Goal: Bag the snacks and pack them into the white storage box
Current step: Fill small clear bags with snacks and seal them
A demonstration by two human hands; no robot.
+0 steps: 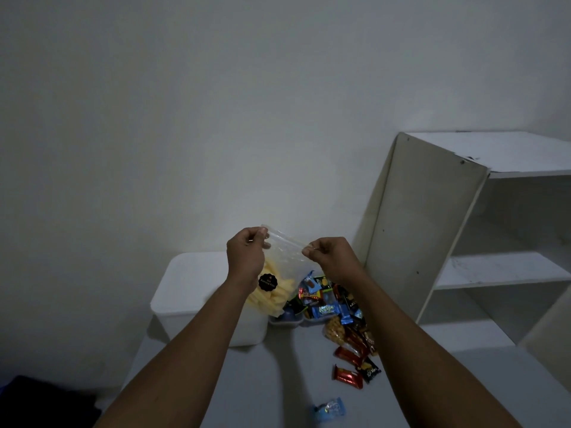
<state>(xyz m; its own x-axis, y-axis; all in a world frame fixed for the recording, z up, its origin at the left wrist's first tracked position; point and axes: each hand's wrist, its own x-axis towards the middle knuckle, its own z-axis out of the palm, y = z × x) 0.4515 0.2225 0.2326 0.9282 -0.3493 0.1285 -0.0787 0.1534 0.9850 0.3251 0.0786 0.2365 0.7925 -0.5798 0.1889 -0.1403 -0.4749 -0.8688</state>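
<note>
I hold a clear zip bag [282,270] of pale yellow snack sticks in the air, with a round black sticker on its front. My left hand [247,254] pinches its top left corner and my right hand [330,257] pinches the top right corner. Below and to the left, the white storage box [191,291] stands on the table with its lid on. A pile of wrapped snacks [333,313] in blue, red and black wrappers lies to the right of the box, partly in a small tray.
A white open shelf unit [463,230] stands at the right on the table. Loose red wrappers [347,376] and a blue one [329,409] lie near the front. A dark cloth [46,403] is at the lower left. The wall is close behind.
</note>
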